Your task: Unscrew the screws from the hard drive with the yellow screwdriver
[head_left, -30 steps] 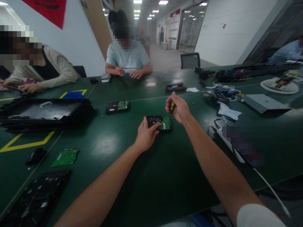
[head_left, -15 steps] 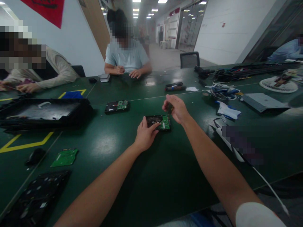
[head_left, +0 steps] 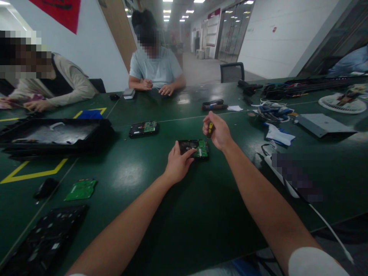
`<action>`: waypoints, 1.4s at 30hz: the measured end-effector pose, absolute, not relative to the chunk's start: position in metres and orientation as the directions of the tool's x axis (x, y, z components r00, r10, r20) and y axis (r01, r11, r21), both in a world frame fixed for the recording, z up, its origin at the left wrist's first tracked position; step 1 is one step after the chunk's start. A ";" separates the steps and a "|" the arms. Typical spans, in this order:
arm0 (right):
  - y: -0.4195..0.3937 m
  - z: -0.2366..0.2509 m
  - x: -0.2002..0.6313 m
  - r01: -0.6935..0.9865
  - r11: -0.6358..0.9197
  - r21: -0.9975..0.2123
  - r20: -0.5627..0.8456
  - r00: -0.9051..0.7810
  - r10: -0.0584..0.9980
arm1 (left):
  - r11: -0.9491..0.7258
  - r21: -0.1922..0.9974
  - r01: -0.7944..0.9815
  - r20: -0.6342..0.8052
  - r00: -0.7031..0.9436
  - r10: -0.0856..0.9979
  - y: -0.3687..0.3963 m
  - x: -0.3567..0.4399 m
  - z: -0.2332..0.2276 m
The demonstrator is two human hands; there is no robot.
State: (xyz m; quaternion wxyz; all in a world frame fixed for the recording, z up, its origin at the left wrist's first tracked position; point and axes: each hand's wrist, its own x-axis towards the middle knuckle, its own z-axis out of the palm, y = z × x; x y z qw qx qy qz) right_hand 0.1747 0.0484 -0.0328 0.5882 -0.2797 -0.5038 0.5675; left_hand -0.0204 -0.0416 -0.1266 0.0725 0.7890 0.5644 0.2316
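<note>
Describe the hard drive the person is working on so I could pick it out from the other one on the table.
On the big green table, look at the middle, straight ahead of the wearer. The hard drive lies flat there, circuit board up, with the left hand pressing its near edge and the right hand holding a yellow-handled screwdriver over it. The second drive lies farther back left, untouched.

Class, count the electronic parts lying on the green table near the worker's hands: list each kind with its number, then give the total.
Hard drives: 2
Loose green circuit boards: 1
Screwdrivers: 1, in the right hand
Total: 4
The left hand rests on the nearer drive.
</note>
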 end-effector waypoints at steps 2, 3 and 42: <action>0.049 -0.034 0.175 -0.353 0.240 -0.904 0.303 -0.134 0.944 | -0.350 0.375 0.858 0.279 0.256 0.926 -0.042 -0.020 -0.127; 0.050 -0.034 0.175 -0.345 0.254 -0.904 0.315 -0.134 0.940 | -0.350 0.375 0.859 0.277 0.256 0.926 -0.042 -0.021 -0.127; 0.045 -0.028 0.175 -0.402 0.176 -0.899 0.281 -0.219 0.935 | -0.349 0.381 0.856 0.274 0.256 0.927 -0.041 -0.020 -0.127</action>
